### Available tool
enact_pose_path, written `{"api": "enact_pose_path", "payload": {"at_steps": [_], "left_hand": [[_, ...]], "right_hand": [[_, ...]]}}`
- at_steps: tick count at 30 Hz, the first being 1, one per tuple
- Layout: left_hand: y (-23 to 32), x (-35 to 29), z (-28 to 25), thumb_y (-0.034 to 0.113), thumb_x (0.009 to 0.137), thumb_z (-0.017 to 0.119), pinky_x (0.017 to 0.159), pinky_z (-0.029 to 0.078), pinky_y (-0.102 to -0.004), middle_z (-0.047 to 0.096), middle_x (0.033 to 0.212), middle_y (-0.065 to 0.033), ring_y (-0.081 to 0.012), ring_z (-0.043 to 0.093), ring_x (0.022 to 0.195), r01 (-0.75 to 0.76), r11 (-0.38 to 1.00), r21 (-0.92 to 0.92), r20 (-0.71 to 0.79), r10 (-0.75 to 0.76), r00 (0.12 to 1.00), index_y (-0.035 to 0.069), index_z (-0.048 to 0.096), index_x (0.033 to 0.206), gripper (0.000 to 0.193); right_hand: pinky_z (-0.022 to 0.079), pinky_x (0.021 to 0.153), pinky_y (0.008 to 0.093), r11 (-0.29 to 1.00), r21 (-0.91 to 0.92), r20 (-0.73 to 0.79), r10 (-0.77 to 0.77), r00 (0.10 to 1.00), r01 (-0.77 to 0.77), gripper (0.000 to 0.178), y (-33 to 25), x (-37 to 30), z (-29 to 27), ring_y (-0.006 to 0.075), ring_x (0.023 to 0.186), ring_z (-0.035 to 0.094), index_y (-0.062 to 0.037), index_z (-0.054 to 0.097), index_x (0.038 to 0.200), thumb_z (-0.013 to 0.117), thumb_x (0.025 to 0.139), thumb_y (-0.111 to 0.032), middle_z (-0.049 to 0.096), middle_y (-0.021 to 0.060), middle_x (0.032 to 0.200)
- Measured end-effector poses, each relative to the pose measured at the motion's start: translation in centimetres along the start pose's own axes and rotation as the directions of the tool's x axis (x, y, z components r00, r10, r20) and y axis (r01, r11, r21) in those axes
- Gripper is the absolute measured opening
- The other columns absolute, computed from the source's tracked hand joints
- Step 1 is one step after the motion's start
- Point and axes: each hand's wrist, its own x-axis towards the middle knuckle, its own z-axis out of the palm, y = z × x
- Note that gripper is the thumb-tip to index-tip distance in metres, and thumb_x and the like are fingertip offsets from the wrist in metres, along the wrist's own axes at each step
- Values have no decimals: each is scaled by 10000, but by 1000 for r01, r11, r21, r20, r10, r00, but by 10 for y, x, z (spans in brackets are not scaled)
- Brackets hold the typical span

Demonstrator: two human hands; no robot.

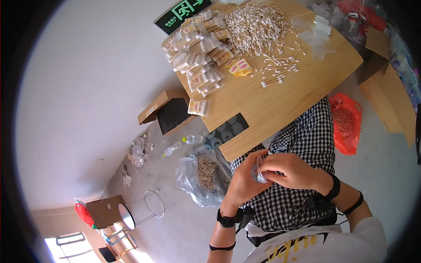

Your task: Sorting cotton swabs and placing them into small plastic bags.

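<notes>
Over my lap, just off the table's near edge, my left hand [247, 179] is closed around a small clear plastic bag [260, 172]. The fingers of my right hand [290, 170] pinch the same bag from the other side; the fingertips partly cover it, and its contents cannot be made out. On the wooden table [302, 92] a big heap of loose cotton swabs [258, 28] spreads toward a short row of swabs [272, 82]. Stacked packets of cotton swabs [193, 52] fill the far left. A single packet [198, 107] lies at the left edge, and yellow cards [240, 68] sit beside the heap.
Clear plastic bags [318, 37] lie on the table's right side. Around it stand an open cardboard box [169, 111], a grey bag [199, 175], two plastic bottles [193, 139], a red bag [346, 125] and a larger carton [388, 96]. A round stool [127, 216] is further left.
</notes>
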Motion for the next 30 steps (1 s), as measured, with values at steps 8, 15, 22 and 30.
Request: {"api": "enact_pose_path", "payload": {"at_steps": [8,15,22,30], "left_hand": [[-36,-6,-6,61,689,829,656,442,-238,584,820,4,-76,513,722,56,964,-258,7,-56,998,48,607,1014,394],[-106,-21,-62,167,661,844,639,478,-330,613,757,-18,-207,625,720,449,808,380,-536,-204,819,95,580,912,372],[-167,-3,-102,194,664,799,657,483,-390,616,798,-32,-266,632,785,503,682,531,-574,-147,805,132,565,908,343],[-155,39,-106,96,625,806,758,489,-405,595,909,-91,-320,605,906,219,673,707,-346,58,937,66,525,1035,498]], "right_hand": [[505,548,337,932,-239,76,-261,962,271,235,0,17,3,215,657,627,-67,580,898,726,715,-45,587,46,902],[493,515,331,956,-256,8,-147,989,144,224,11,19,0,218,606,620,-48,539,980,631,790,27,607,62,908],[508,540,335,934,-344,-77,-134,988,100,289,18,12,-1,231,630,629,-28,544,1070,624,800,35,618,80,940],[516,555,345,913,-402,-100,-114,988,65,324,18,7,-5,247,642,631,-25,542,1112,628,803,24,618,90,945]]}}
